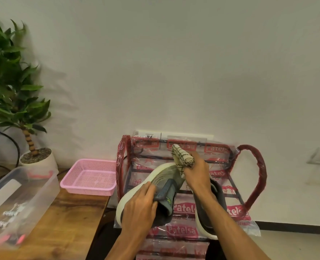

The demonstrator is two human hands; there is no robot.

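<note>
I held the grey-green shoe (163,178) tilted in the air over the top shelf of the plastic-wrapped rack (254,177), its white sole turned to the left. My left hand (138,209) was curled around its heel end, with the fingers tucked in at the collar. My right hand (196,175) was fisted tight around a bunched cream cloth (181,156), which I pressed against the upper near the toe. I judged the main risk to be the grip. All the wiping force landed far from where I held the shoe, so a hard stroke could have twisted it out of my left fingers and dropped it onto the rack or past its edge. The second shoe (218,201) lay on the shelf right under my right forearm, and a wide sweep of that arm might have nudged it off the slick plastic wrap. A loose tail of the cloth hung near the shoe's opening and could have snagged there. The pink basket (87,190) on the wooden table (71,222) sat well clear of all this.
</note>
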